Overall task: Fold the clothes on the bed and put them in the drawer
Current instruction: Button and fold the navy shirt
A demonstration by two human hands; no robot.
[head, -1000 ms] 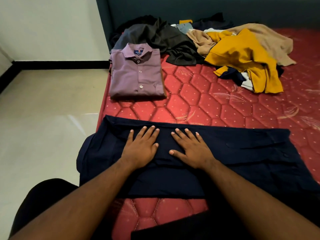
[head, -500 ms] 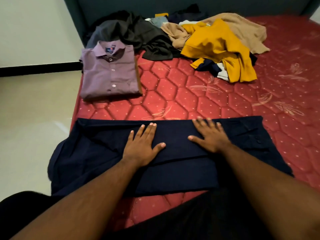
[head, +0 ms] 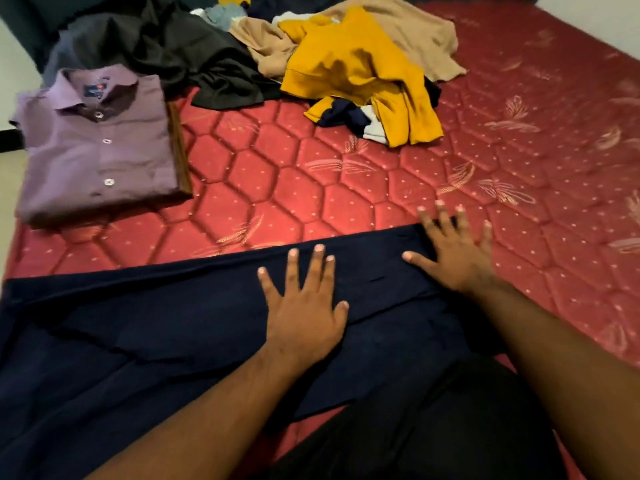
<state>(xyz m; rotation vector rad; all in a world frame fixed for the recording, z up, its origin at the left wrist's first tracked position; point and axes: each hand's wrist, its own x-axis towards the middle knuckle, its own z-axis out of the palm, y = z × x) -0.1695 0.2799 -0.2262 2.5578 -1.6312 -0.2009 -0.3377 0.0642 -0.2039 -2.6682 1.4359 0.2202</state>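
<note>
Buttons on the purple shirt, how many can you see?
3 white buttons run down the front of the folded purple shirt: one just under the collar, one mid-chest, one lower down. More may be hidden in the fold.

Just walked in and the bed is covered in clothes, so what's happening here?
A person is folding laundry on the red mattress. Both hands lie flat, fingers spread, on a navy garment spread along the near edge: the left hand near its middle, the right hand at its right end. A purple shirt already sits folded at the left. An unfolded pile of dark, tan and yellow clothes waits behind.
</note>
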